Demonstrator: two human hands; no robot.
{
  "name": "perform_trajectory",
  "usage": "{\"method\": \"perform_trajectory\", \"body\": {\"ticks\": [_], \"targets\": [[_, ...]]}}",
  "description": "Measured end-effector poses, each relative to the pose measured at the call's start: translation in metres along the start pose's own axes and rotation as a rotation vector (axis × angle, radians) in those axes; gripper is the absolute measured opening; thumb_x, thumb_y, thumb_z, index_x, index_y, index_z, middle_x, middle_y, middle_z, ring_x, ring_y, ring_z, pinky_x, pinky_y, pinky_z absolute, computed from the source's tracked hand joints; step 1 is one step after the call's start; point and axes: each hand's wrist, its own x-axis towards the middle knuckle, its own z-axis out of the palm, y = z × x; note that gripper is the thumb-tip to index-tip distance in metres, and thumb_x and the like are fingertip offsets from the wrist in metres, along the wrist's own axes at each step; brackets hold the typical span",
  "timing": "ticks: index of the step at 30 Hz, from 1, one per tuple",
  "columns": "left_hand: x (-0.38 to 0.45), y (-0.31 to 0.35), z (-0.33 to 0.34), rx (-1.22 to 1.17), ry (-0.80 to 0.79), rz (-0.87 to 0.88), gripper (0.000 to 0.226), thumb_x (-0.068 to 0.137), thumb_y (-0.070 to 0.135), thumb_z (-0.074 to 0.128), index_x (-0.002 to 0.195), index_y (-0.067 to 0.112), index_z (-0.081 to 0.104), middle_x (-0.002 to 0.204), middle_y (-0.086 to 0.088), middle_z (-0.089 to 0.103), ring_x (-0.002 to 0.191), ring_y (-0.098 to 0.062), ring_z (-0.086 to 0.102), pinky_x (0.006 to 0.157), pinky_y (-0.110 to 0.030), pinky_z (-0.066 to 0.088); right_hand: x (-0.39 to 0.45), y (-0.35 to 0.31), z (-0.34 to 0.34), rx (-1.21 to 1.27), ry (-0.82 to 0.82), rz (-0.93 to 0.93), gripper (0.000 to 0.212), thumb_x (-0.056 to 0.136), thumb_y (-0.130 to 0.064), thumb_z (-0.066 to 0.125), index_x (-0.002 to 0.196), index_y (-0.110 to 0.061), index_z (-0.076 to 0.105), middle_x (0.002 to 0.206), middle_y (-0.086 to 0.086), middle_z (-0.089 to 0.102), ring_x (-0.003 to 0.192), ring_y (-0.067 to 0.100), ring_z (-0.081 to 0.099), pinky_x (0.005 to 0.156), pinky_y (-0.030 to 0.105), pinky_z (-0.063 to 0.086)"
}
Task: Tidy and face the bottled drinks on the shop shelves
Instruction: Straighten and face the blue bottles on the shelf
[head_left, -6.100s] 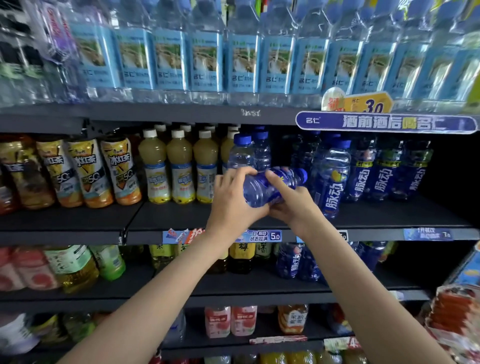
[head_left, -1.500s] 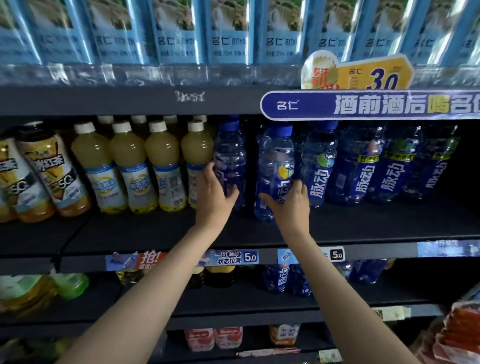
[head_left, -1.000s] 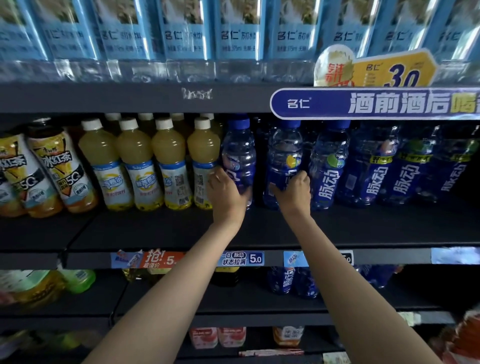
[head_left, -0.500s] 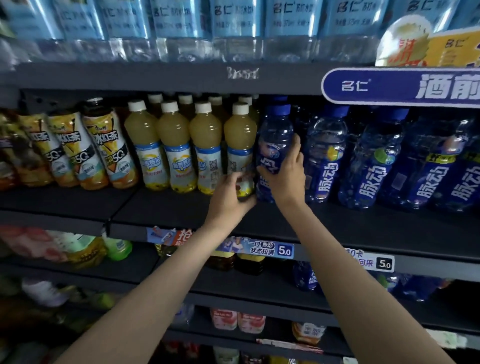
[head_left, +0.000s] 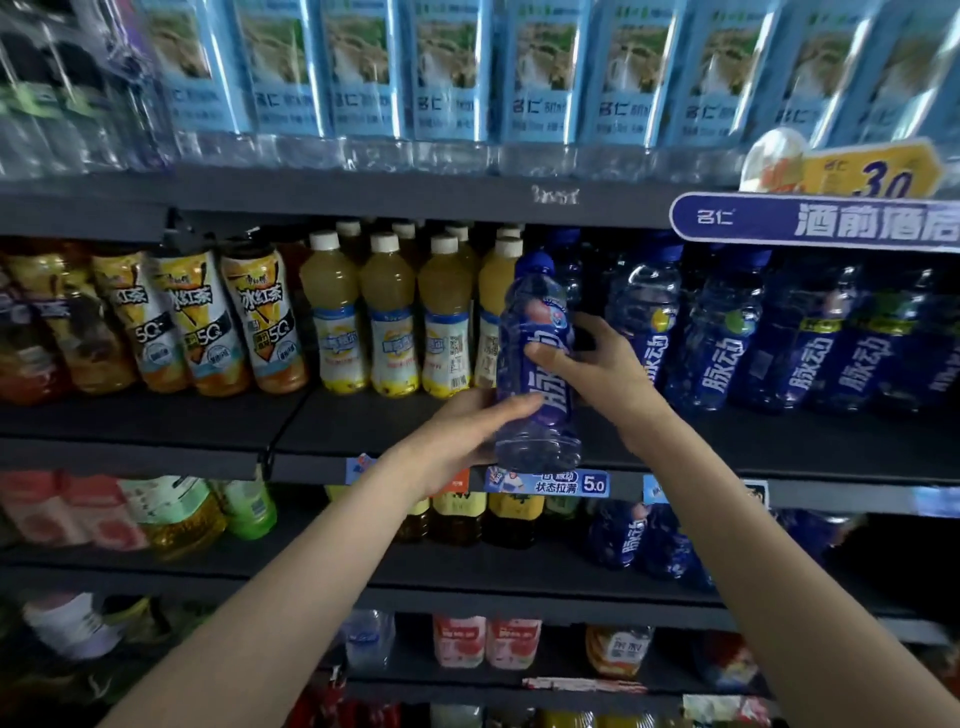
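A blue bottle (head_left: 536, 332) with a blue cap stands at the front edge of the middle shelf (head_left: 363, 426), its white-lettered label facing me. My right hand (head_left: 592, 369) grips its middle from the right, thumb across the label. My left hand (head_left: 467, 431) holds its lower left side with the fingers laid along it. More blue bottles (head_left: 727, 338) of the same kind stand in a row to the right. Yellow juice bottles (head_left: 389, 322) with white caps stand just to the left.
Iced tea bottles (head_left: 208, 322) fill the shelf's left part. Clear water bottles (head_left: 452, 73) with light blue labels line the upper shelf. A price strip (head_left: 545, 480) and a blue banner (head_left: 810, 221) hang on the shelf edges. Lower shelves hold more drinks.
The blue bottle has come forward to the shelf's front edge and its label has turned toward me. My left hand has shifted from the yellow bottle's base onto the blue bottle.
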Motion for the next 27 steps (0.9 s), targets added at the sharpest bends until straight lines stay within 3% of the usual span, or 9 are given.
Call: {"method": "perform_trajectory", "body": {"ticks": [3,7,9,13,16,18,21,24,27], "targets": [[-0.020,0.003,-0.007,0.087,0.070,0.048,0.012,0.087,0.029,0.064,0.097,0.026,0.059,0.098,0.001,0.070,0.090,-0.012,0.067,0.080,-0.026,0.053,-0.021,-0.017,0.017,-0.165,-0.011,-0.013,0.080,0.077,-0.045,0.073,0.143,-0.019,0.034,0.121,0.000,0.058,0.113,0.017,0.055,0.096,0.032,0.045],[-0.039,0.006,-0.021,0.333,0.263,0.123,0.024,0.079,0.040,0.070,0.092,0.023,0.060,0.091,0.005,0.067,0.090,-0.014,0.064,0.073,-0.024,0.050,-0.039,-0.034,0.048,-0.333,0.063,-0.029,0.093,0.069,-0.050,0.077,0.142,-0.015,0.031,0.131,0.009,0.052,0.121,0.025,0.049,0.094,0.034,0.043],[-0.048,0.007,-0.029,0.566,0.358,0.161,0.044,0.074,0.050,0.071,0.103,0.019,0.061,0.100,-0.001,0.067,0.096,-0.021,0.063,0.078,-0.032,0.050,-0.046,-0.039,0.063,-0.273,0.115,-0.017,0.096,0.068,-0.046,0.080,0.142,-0.012,0.029,0.133,0.010,0.050,0.123,0.026,0.048,0.097,0.036,0.043],[-0.072,0.007,-0.043,0.834,0.452,0.311,0.066,0.069,0.056,0.072,0.116,0.015,0.050,0.106,0.000,0.064,0.098,-0.021,0.060,0.072,-0.028,0.042,-0.060,-0.046,0.086,-0.066,0.237,0.049,0.090,0.063,-0.037,0.085,0.132,-0.009,0.034,0.127,0.009,0.054,0.115,0.025,0.055,0.097,0.041,0.047],[-0.080,0.008,-0.062,0.587,0.306,0.304,0.064,0.071,0.048,0.074,0.122,0.019,0.049,0.112,0.004,0.061,0.102,-0.014,0.059,0.081,-0.026,0.046,-0.067,-0.047,0.091,0.206,0.236,0.138,0.082,0.061,-0.029,0.088,0.125,-0.015,0.039,0.118,0.007,0.060,0.104,0.026,0.063,0.087,0.048,0.054],[-0.084,0.010,-0.073,0.254,0.139,0.123,0.060,0.074,0.044,0.071,0.124,0.020,0.050,0.121,0.002,0.060,0.105,-0.016,0.060,0.086,-0.031,0.049,-0.073,-0.048,0.090,0.339,0.225,0.136,0.075,0.066,-0.020,0.085,0.126,-0.017,0.040,0.118,0.006,0.062,0.102,0.025,0.065,0.086,0.047,0.055],[-0.090,0.014,-0.077,-0.211,-0.092,-0.128,0.042,0.081,0.035,0.065,0.117,0.013,0.058,0.110,-0.009,0.068,0.093,-0.023,0.066,0.081,-0.037,0.056,-0.076,-0.056,0.085,0.470,0.199,0.129,0.062,0.076,-0.013,0.078,0.126,-0.015,0.042,0.116,0.006,0.063,0.101,0.024,0.066,0.088,0.044,0.055],[-0.086,0.016,-0.067,-0.190,-0.002,-0.005,0.034,0.084,0.029,0.066,0.113,0.013,0.057,0.110,-0.011,0.067,0.089,-0.021,0.066,0.081,-0.039,0.056,-0.072,-0.063,0.080,0.454,0.153,0.165,0.056,0.081,-0.019,0.073,0.128,-0.014,0.043,0.120,0.009,0.063,0.101,0.026,0.066,0.089,0.045,0.054],[-0.077,0.013,-0.054,0.024,0.240,0.189,0.035,0.077,0.029,0.075,0.102,0.020,0.053,0.102,-0.002,0.065,0.088,-0.016,0.066,0.081,-0.038,0.056,-0.071,-0.064,0.084,0.349,0.089,0.221,0.081,0.079,-0.024,0.076,0.142,-0.020,0.026,0.120,0.007,0.062,0.093,0.023,0.067,0.074,0.042,0.059]]}}
